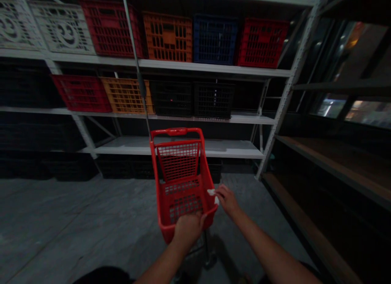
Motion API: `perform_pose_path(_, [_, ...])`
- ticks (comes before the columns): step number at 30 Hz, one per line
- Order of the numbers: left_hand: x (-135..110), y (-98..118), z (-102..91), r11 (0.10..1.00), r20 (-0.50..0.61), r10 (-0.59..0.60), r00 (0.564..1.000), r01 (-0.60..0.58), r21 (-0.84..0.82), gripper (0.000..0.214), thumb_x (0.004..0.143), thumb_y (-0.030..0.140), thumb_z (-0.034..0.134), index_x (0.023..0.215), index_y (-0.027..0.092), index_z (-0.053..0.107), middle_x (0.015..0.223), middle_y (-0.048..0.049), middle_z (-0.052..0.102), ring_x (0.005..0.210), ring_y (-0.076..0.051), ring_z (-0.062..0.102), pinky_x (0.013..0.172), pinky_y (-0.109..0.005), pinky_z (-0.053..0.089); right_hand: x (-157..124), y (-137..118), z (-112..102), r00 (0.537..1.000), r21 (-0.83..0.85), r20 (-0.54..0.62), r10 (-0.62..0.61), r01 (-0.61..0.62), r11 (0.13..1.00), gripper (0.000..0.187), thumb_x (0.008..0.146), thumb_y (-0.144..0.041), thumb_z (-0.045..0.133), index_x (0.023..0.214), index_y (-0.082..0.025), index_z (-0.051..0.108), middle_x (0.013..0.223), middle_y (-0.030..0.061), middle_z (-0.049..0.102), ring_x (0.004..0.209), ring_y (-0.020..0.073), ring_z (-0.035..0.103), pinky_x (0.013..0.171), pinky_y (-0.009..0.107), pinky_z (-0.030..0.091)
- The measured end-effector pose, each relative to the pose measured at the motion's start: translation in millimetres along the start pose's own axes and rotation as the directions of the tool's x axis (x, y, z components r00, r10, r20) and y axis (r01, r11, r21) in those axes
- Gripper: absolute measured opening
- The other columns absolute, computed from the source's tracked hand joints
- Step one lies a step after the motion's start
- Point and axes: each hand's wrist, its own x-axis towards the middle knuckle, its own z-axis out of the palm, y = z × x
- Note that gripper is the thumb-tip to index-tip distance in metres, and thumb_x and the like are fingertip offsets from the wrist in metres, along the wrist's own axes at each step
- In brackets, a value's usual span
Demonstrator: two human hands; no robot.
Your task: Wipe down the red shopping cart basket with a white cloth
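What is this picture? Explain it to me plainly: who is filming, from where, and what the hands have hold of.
There is no machine here: a person works with two bare hands. The single picture comes from a camera worn on that person's head, looking forward and down, so the arms enter from the bottom edge. The left hand closes over the near rim of a small red cart standing on the grey floor. The right hand pinches a small white piece, too dim to identify, against the cart's right rim. Behind stand metal shelves carrying red, orange, blue, black and white crates.
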Motion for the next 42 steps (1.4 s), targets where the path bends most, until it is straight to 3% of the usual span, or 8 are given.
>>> perform_pose_path(5, [-5,-19,-7.3,0.999,0.007,0.033,0.999,-0.033,-0.014,0.058,0.086,0.048,0.012,0.082,0.018,0.062,0.079,-0.01,0.068,0.072,-0.022,0.063,0.062,-0.031,0.045,-33,-25,-6,0.978,0.069,0.21,-0.012,-0.003,0.998,0.016,0.083,-0.02,0.048,0.088,-0.021,0.064,0.081,0.0027,0.055,0.077,0.0132,0.053,0.068,0.024,0.044])
perform_pose_path(14, [-9,-35,-10.4,0.997,0.047,0.08,0.996,-0.08,0.013,0.057,0.086,0.048,0.013,0.081,0.02,0.062,0.076,-0.0078,0.067,0.073,-0.019,0.063,0.065,-0.029,0.044,57,7,15,0.999,-0.107,0.008,0.032,-0.031,0.994,0.016,0.078,-0.013,0.05,0.077,-0.017,0.065,0.074,0.0026,0.053,0.072,0.0134,0.051,0.067,0.025,0.043])
perform_pose_path(18, [-14,-53,-11.5,0.994,0.019,0.108,0.994,-0.107,-0.019,0.054,0.086,0.048,0.015,0.079,0.021,0.062,0.075,-0.0059,0.067,0.073,-0.017,0.062,0.065,-0.028,0.043,19,-18,24,0.999,-0.073,0.007,0.035,-0.034,0.997,0.017,0.08,-0.014,0.048,0.083,-0.019,0.065,0.077,0.0029,0.053,0.072,0.013,0.052,0.066,0.024,0.043])
perform_pose_path(23, [-20,-83,-11.0,0.983,-0.016,0.178,0.984,-0.178,-0.047,0.055,0.087,0.047,0.014,0.077,0.022,0.062,0.073,-0.0058,0.066,0.071,-0.016,0.06,0.064,-0.027,0.041,-30,-58,33,0.985,0.037,0.169,-0.009,0.003,0.999,0.018,0.082,-0.016,0.048,0.089,-0.021,0.064,0.083,0.0031,0.053,0.077,0.0127,0.053,0.068,0.023,0.044])
perform_pose_path(27, [-22,-101,-8.2,0.966,-0.017,0.255,0.967,-0.256,-0.04,0.053,0.087,0.045,0.015,0.075,0.022,0.061,0.072,-0.0045,0.066,0.07,-0.015,0.06,0.068,-0.027,0.04,7,-44,33,0.985,-0.028,0.169,-0.018,0.023,0.999,0.017,0.081,-0.016,0.049,0.082,-0.02,0.065,0.081,0.0029,0.053,0.075,0.0125,0.052,0.068,0.023,0.044])
perform_pose_path(32, [-27,-117,-14.6,0.956,0.007,0.28,0.96,-0.279,-0.089,0.053,0.087,0.047,0.017,0.072,0.021,0.061,0.07,-0.0052,0.064,0.07,-0.016,0.059,0.068,-0.027,0.04,59,-17,32,0.995,-0.129,-0.041,0.088,-0.093,0.987,0.018,0.079,-0.012,0.049,0.073,-0.018,0.065,0.073,0.0017,0.05,0.068,0.0125,0.051,0.064,0.023,0.043])
perform_pose_path(37, [-27,-98,-25.9,0.981,-0.033,0.141,0.99,-0.144,-0.127,0.05,0.084,0.05,0.023,0.076,0.019,0.062,0.076,-0.0079,0.066,0.08,-0.019,0.06,0.078,-0.031,0.039,16,-58,58,0.997,-0.02,0.027,0.071,-0.07,0.997,0.017,0.079,-0.012,0.05,0.079,-0.019,0.065,0.077,0.0027,0.053,0.071,0.013,0.054,0.066,0.023,0.044])
perform_pose_path(42, [-14,-49,-15.7,0.977,0.022,-0.144,0.989,0.145,-0.155,0.039,0.083,0.042,0.031,0.098,0.015,0.055,0.083,-0.0115,0.067,0.075,-0.021,0.064,0.063,-0.03,0.044,3,-81,75,0.991,0.041,0.127,0.033,-0.038,0.998,0.015,0.077,-0.012,0.053,0.08,-0.021,0.064,0.078,0.0014,0.054,0.072,0.0126,0.053,0.065,0.022,0.044])
